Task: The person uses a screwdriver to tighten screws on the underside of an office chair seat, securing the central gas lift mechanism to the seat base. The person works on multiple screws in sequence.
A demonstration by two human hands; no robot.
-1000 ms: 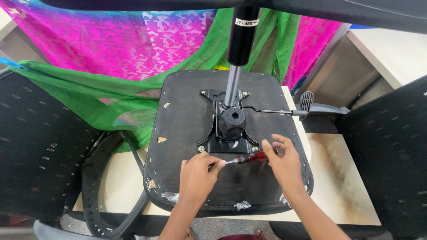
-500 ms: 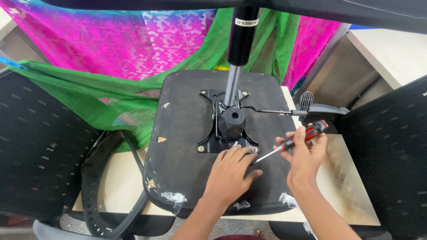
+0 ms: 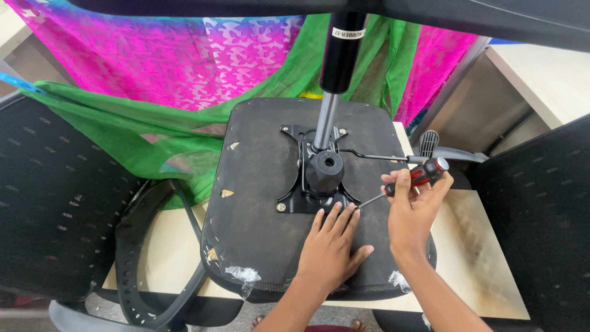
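Nearest us, our left hand point(image 3: 332, 246) lies flat, fingers spread, on the upturned chair seat point(image 3: 258, 203). Our right hand point(image 3: 413, 209), at its three o'clock, grips a red-handled screwdriver point(image 3: 410, 181). The shaft's long axis runs toward eight o'clock, tip just beside the left fingertips. The black mounting plate point(image 3: 313, 184) sits beyond at eleven o'clock.

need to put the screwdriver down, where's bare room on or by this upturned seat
Free: the seat underside left of the metal plate, and the tabletop right of the right hand. Crowded: around the plate, where the left hand and screwdriver sit.
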